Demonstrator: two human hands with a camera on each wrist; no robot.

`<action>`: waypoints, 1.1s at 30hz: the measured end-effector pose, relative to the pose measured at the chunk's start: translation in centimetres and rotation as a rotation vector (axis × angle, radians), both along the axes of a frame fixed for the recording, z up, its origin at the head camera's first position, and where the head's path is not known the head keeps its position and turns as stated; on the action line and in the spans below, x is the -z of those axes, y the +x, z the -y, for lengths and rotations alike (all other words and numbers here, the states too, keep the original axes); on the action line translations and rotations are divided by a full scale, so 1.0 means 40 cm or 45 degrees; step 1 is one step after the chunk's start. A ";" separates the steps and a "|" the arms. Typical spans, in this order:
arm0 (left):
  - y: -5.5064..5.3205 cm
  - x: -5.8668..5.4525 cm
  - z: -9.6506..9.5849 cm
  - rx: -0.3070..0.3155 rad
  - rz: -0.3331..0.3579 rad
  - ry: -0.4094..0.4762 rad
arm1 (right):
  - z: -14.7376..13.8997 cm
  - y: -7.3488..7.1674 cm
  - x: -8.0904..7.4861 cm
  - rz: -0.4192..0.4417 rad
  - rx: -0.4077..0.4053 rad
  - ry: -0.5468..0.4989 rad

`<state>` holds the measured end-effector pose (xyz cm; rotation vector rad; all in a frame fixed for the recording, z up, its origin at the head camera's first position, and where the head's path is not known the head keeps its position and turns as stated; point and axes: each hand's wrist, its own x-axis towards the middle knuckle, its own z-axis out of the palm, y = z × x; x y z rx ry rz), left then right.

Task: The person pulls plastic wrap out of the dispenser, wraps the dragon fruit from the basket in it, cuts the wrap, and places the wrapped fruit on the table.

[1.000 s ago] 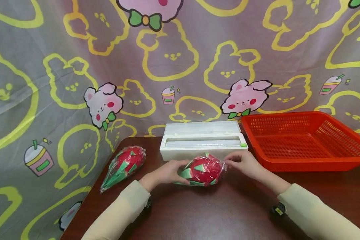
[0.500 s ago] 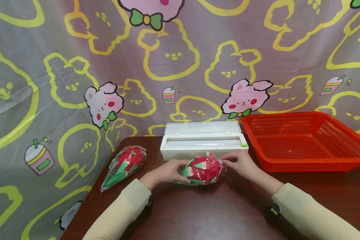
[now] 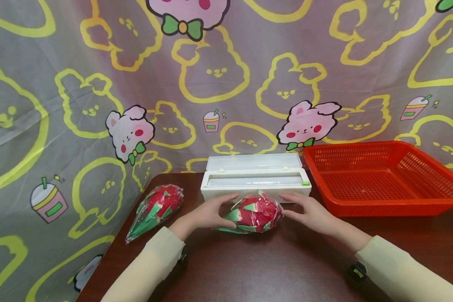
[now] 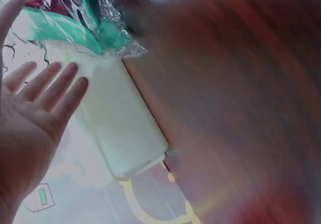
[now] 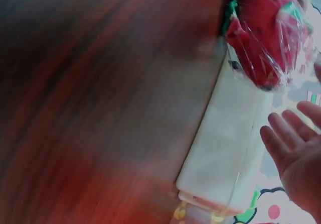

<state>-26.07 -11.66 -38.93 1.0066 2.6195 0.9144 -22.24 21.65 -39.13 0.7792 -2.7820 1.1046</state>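
A red and green dragon fruit (image 3: pixel 259 213) in clear plastic wrap lies on the table between my two hands. My left hand (image 3: pixel 205 214) is spread at its green leafy end; the left wrist view has those fingers (image 4: pixel 55 91) straight, clear of the wrap. Facing the red end, my right hand (image 3: pixel 313 214) is also spread, its thumb close to the wrap. Whether that thumb touches it I cannot tell. In the right wrist view the fingers (image 5: pixel 291 133) stand apart from the fruit.
Behind the fruit stands a white cling film box (image 3: pixel 219 193), lid raised and a roll inside. A second wrapped dragon fruit (image 3: pixel 159 207) lies at the left table edge. At the back right is a red plastic basket (image 3: pixel 392 205). A patterned curtain (image 3: pixel 245 109) hangs behind the table.
My right hand pinched the wrap's end and pressed it against the fruit; now its fingers have come off and spread. My left hand has loosened from the fruit and moved slightly left.
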 end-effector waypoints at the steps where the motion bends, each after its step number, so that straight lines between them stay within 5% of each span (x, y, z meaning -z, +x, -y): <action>1: 0.003 -0.001 0.000 0.005 -0.009 0.018 | 0.002 0.004 0.000 0.014 -0.022 0.020; 6: 0.017 0.006 -0.020 0.095 -0.020 0.058 | 0.026 0.016 0.008 0.120 -0.121 0.105; 10: 0.021 0.014 -0.033 0.080 -0.025 0.043 | 0.044 0.015 0.017 0.087 -0.156 0.099; 21: 0.013 0.009 -0.038 0.095 -0.005 0.052 | 0.056 0.006 0.021 -0.102 -0.070 -0.062; 29: 0.019 0.004 -0.033 0.050 0.071 0.025 | 0.062 0.012 0.015 -0.080 -0.019 0.027; 33: 0.018 -0.004 -0.022 0.051 0.030 0.013 | 0.051 0.022 0.004 -0.043 -0.001 0.089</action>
